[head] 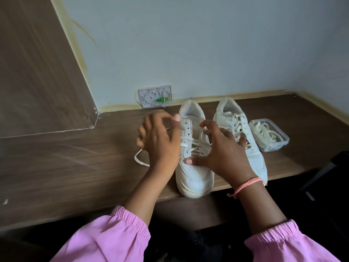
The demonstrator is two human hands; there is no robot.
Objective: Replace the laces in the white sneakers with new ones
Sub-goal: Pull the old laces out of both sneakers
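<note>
Two white sneakers stand side by side on the brown table [75,157], toes toward the person and heels toward the far wall. That orientation puts the lace rows face up and within easy reach of both hands.

The left sneaker [192,167] is the one being worked on. Its upper eyelets are already empty, while its old lace [190,146] crosses only the lower rows. A loose end of that lace trails onto the table to the left, which suggests it is being drawn out from the top downward.

The right hand [224,152] spreads across both shoes, with its thumb pressing on the toe box of the left sneaker, probably to stop the shoe sliding. Its fingertips appear to pinch a strand of the lace near the tongue.

The left hand [158,140] hovers just left of the shoe with fingers curled. It is motion-blurred, so whether it holds the lace cannot be told.

The right sneaker [239,137] is laced to the top and looks untouched. A clear plastic tub [269,136] holding the new laces [264,132] waits just beside it on the right, close enough to grab once the old lace is out.
</note>
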